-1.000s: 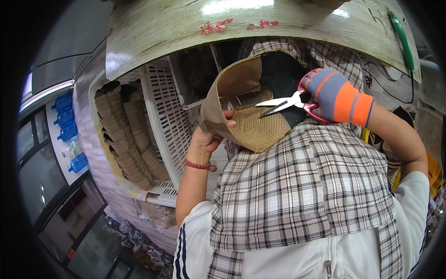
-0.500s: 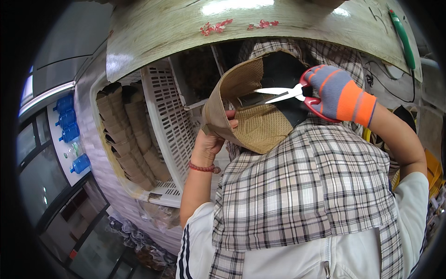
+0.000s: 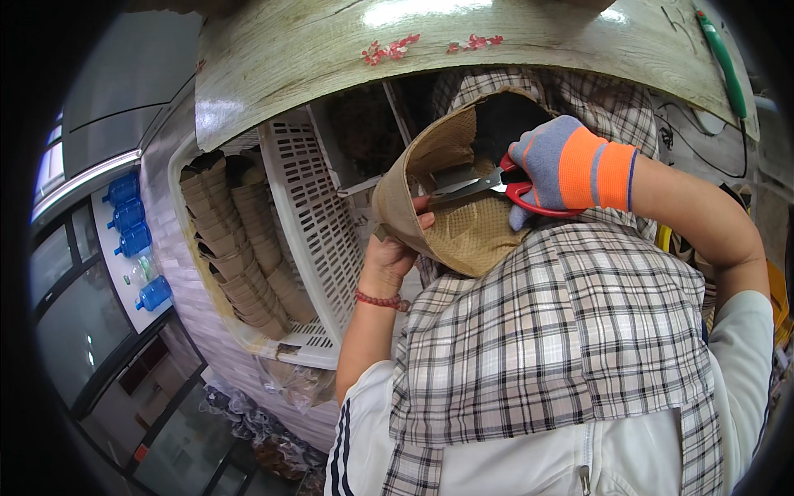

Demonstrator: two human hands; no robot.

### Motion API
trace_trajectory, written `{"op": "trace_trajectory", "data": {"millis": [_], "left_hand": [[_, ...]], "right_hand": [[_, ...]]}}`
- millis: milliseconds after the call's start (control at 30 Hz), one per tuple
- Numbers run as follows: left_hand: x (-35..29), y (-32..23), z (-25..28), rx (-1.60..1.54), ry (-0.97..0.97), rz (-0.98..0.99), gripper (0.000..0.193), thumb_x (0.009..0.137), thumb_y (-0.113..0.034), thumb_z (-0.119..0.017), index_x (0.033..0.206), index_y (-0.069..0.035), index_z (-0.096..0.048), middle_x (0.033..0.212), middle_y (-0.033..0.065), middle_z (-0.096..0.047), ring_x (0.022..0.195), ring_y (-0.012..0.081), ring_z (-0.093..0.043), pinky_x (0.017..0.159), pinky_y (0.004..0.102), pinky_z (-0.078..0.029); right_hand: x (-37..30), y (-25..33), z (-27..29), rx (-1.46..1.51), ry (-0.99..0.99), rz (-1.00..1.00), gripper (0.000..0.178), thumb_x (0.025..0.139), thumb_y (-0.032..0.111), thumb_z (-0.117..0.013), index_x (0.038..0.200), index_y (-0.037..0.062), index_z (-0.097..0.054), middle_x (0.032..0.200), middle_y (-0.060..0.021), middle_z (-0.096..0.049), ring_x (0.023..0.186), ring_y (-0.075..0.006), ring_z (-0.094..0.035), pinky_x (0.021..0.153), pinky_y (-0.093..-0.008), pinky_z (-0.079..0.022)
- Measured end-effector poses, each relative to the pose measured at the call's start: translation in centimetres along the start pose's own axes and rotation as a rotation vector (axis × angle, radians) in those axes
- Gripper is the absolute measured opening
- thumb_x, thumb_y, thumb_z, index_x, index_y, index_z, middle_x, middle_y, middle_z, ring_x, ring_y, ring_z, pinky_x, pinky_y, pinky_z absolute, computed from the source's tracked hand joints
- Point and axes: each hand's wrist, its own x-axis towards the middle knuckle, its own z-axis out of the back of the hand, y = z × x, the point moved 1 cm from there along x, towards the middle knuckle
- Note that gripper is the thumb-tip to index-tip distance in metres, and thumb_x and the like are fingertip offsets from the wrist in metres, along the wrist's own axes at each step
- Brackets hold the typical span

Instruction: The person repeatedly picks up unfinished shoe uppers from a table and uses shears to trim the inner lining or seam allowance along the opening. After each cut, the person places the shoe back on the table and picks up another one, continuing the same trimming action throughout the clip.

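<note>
A tan, bucket-shaped fabric piece with a dark lining and textured inside lies tilted over my lap, its open side facing me. My bare left hand, with a red bead bracelet at the wrist, grips its left wall, thumb or finger ends showing inside the rim. My right hand, in a grey and orange glove, is closed round the red handles of a pair of scissors. The scissors' metal blades reach into the hollow, nearly together, their tips close to my left fingers. Whether the blades touch fabric, I cannot tell.
A white slatted plastic crate at the left holds stacks of similar tan pieces. Ahead runs a wood-patterned table edge; a green-handled tool with a cord lies at its right. Blue water jugs stand far left.
My right hand has moved left and deeper into the tan piece with the scissors. The scissor blades, spread before, are now nearly together. My left hand still grips the wall.
</note>
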Motion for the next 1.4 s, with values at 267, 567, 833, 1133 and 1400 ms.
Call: {"op": "trace_trajectory", "data": {"millis": [267,567,833,1133,1400], "left_hand": [[-0.4,-0.4,-1.2,0.019,0.023,0.031,0.043,0.072,0.006,-0.083,0.114,0.002,-0.071,0.113,0.0122,-0.071,0.103,0.0235,-0.067,0.095,0.0370,-0.056],[-0.2,-0.1,-0.6,0.017,0.002,0.037,0.041,0.071,0.008,-0.083,0.110,0.001,-0.072,0.112,0.0125,-0.072,0.102,0.0242,-0.068,0.093,0.0374,-0.057],[0.2,0.4,-0.1,-0.034,-0.002,0.019,0.036,0.071,0.011,-0.081,0.104,-0.002,-0.074,0.109,0.0120,-0.072,0.099,0.0249,-0.069,0.091,0.0385,-0.059],[-0.1,0.0,-0.5,0.002,-0.001,0.038,0.036,0.072,0.008,-0.082,0.106,0.000,-0.072,0.107,0.0120,-0.072,0.099,0.0243,-0.068,0.090,0.0382,-0.059],[-0.7,-0.2,-0.9,0.051,0.027,-0.049,0.036,0.072,0.006,-0.083,0.106,0.000,-0.070,0.107,0.0113,-0.071,0.098,0.0230,-0.068,0.088,0.0362,-0.058]], "right_hand": [[-1.7,0.0,1.2,-0.073,0.013,-0.043,0.065,0.074,0.063,-0.075,0.093,0.0019,-0.071,0.077,-0.0149,-0.070,0.073,-0.0327,-0.070,0.063,-0.0387,-0.056],[-0.4,1.5,2.1,-0.042,0.210,-0.076,0.079,0.071,0.075,-0.072,0.102,0.0021,-0.072,0.078,-0.0140,-0.072,0.074,-0.0302,-0.072,0.064,-0.0372,-0.057],[-0.5,2.0,2.1,-0.017,0.210,-0.057,0.082,0.072,0.080,-0.067,0.103,0.0042,-0.073,0.075,-0.0142,-0.071,0.072,-0.0314,-0.071,0.064,-0.0375,-0.057],[-0.1,1.0,1.9,-0.064,0.222,-0.178,0.054,0.086,0.058,-0.062,0.102,0.0085,-0.073,0.075,-0.0130,-0.071,0.072,-0.0328,-0.071,0.065,-0.0416,-0.055],[-1.5,-1.4,1.2,0.002,0.173,-0.107,0.087,0.071,0.088,-0.058,0.096,0.0063,-0.074,0.075,-0.0124,-0.072,0.073,-0.0307,-0.072,0.065,-0.0387,-0.057]]}}
